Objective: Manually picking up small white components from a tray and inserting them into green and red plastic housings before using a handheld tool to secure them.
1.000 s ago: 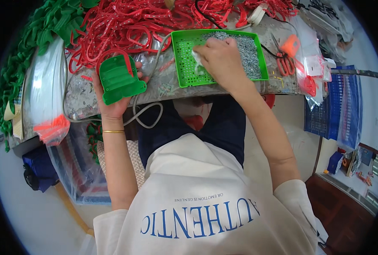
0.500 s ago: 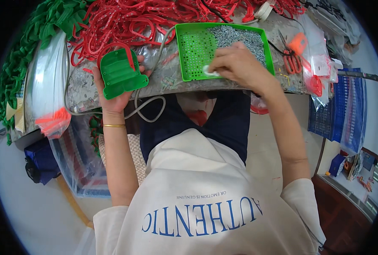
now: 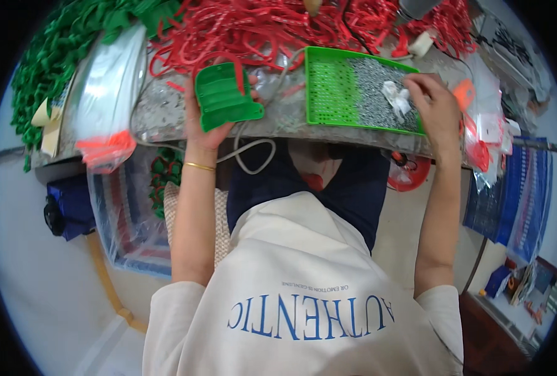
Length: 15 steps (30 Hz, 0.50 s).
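My left hand (image 3: 204, 133) is closed around a green moulded plastic piece (image 3: 223, 94) with ridges inside and small tabs at its lower corners. A red strap (image 3: 239, 76) lies against that piece's right part. At the right end of a green perforated tray (image 3: 328, 119), my right hand (image 3: 440, 113) hovers with thumb and forefinger bent and apart. Just left of its fingertips, a crumpled white scrap (image 3: 395, 95) rests on many small grey metal screws (image 3: 372, 78). I see nothing between those fingers.
Red straps (image 3: 253, 31) heap across the table's back, green pieces (image 3: 59, 69) at far left. Clear plastic strips (image 3: 109, 81) lie left. A grey cable (image 3: 253, 169) loops over the front edge. Something orange (image 3: 463, 94) and plastic bags (image 3: 488, 125) sit right of the tray.
My right hand has moved from the tray's front middle to its right end. The white scrap now lies on the screws. My left hand still holds the green piece; the whole view has shifted.
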Tool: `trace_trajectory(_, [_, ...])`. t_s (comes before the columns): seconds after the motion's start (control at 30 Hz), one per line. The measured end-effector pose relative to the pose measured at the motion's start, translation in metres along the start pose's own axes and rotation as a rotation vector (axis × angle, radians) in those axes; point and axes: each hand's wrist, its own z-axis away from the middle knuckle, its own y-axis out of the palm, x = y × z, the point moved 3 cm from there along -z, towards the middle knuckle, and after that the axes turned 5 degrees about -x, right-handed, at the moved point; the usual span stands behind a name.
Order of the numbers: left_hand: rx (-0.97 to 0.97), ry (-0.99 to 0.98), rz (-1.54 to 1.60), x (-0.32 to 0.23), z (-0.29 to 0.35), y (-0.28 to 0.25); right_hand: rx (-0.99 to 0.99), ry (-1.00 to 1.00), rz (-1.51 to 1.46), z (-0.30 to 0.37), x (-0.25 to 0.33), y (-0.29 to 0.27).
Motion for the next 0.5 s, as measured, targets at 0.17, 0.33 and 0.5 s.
trace_trajectory(0.17, [0.036, 0.033, 0.025, 0.000, 0.005, 0.014, -0.148, 0.066, -0.199, 0.000, 0.019, 0.004])
trace_trajectory(0.33, [0.037, -0.021, 0.119, 0.022, 0.016, 0.064, -0.008, -0.022, -0.586, 0.016, 0.096, 0.032])
trace_trajectory(0.5, [-0.012, -0.162, 0.018, 0.071, 0.031, 0.081, 0.333, 0.170, -0.799, 0.018, 0.130, 0.068])
